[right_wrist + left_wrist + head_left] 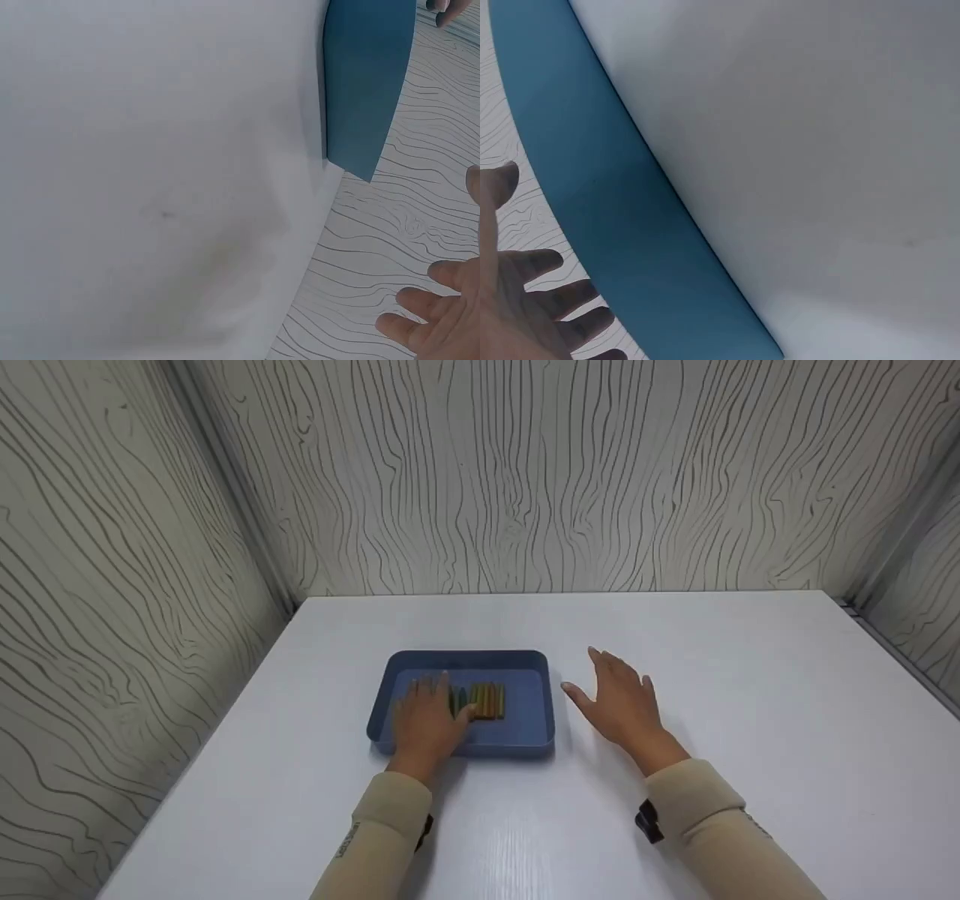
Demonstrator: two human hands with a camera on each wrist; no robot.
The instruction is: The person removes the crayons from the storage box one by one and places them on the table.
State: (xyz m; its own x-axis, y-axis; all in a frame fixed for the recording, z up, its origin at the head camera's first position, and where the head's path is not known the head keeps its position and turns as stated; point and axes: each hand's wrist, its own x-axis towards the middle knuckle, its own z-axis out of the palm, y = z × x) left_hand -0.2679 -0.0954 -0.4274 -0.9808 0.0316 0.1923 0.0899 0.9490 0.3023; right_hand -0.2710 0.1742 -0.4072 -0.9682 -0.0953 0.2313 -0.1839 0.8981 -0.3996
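Observation:
A shallow blue tray [531, 727] lies left of the table's middle, with a row of several coloured sticks [489, 702] that look like crayons, in green, yellow and orange tones. Over the left part of the tray is my left hand [426, 725], its fingers extended and its thumb beside the row. It hides part of the row, and whether it touches a stick I cannot tell. Right of the tray and apart from it, my right hand [621, 703] hovers above the table with fingers spread, holding nothing. Both wrist views show the tray's outer wall [622, 187] beyond the fingers.
The white table [750, 697] extends to the right of the tray and in front of it. Wood-grain panels [510, 472] stand behind the table and at both sides. Black straps [649, 820] show at the sleeves.

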